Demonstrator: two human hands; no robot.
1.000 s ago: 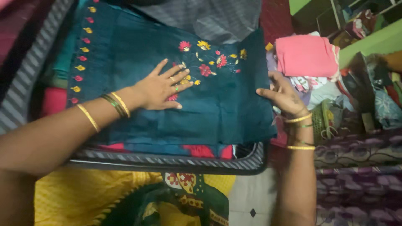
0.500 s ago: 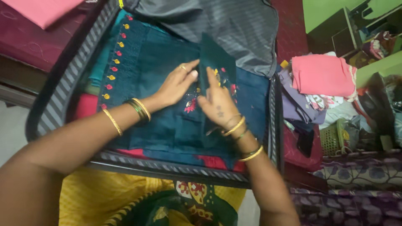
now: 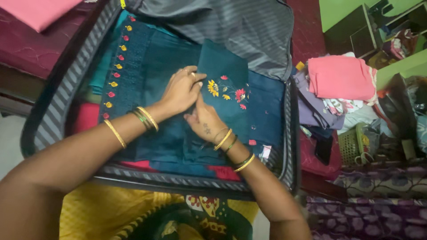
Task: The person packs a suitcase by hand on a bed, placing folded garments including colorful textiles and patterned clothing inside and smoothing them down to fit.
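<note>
A dark teal garment [image 3: 169,133] with embroidered flowers [image 3: 227,91] lies on top of other clothes in an open striped suitcase [image 3: 53,111]. Its right part is folded over toward the middle. My left hand [image 3: 180,91] rests on the garment at the edge of that fold, fingers curled on the cloth. My right hand [image 3: 205,123] lies just below it, its fingertips tucked under the left hand at the same fold. Both wrists wear gold and green bangles.
The suitcase's grey striped lid lining [image 3: 231,22] stands open at the back. A pile of folded clothes topped by a pink piece [image 3: 340,78] sits to the right, with a green basket [image 3: 353,144] beside it. Purple floral cloth [image 3: 378,213] lies at lower right.
My right hand took the garment's right side and folded it leftward over the middle, then slid down under the left hand. The flap now lies flat with its flowers showing.
</note>
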